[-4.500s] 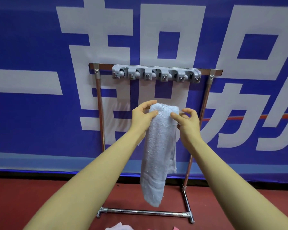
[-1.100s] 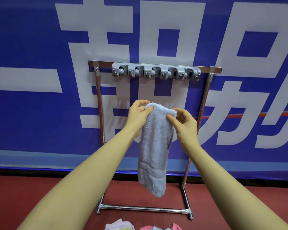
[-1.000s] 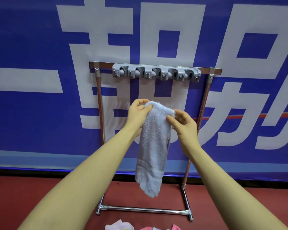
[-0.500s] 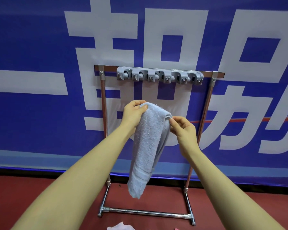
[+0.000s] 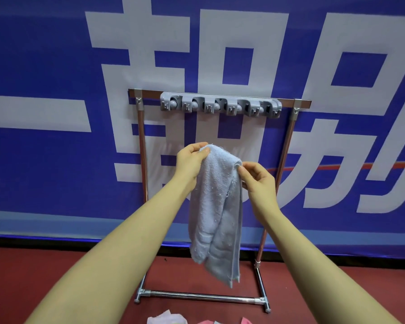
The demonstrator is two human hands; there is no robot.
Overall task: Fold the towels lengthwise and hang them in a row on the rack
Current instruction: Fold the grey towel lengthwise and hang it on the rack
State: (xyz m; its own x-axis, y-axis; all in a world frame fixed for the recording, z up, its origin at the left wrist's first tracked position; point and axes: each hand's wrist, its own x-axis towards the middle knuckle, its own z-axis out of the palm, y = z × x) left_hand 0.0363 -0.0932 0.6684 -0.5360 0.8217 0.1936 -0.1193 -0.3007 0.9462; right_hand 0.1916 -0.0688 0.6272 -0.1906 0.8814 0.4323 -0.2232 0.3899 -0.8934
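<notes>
Towel [image 5: 216,213], pale blue and folded narrow, hangs from our grip in front of the rack [image 5: 220,105]. Our left hand [image 5: 189,163] pinches its top left corner; our right hand [image 5: 258,177] pinches the right edge with thumb and forefinger. More towels [image 5: 167,319] lie on the red floor [image 5: 56,272].

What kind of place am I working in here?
Probably a sports hall or staged demo area, not a home: a huge blue banner with large white characters fills the wall, the floor is red sports-type surfacing, and a freestanding metal rack stands against the banner.
</notes>
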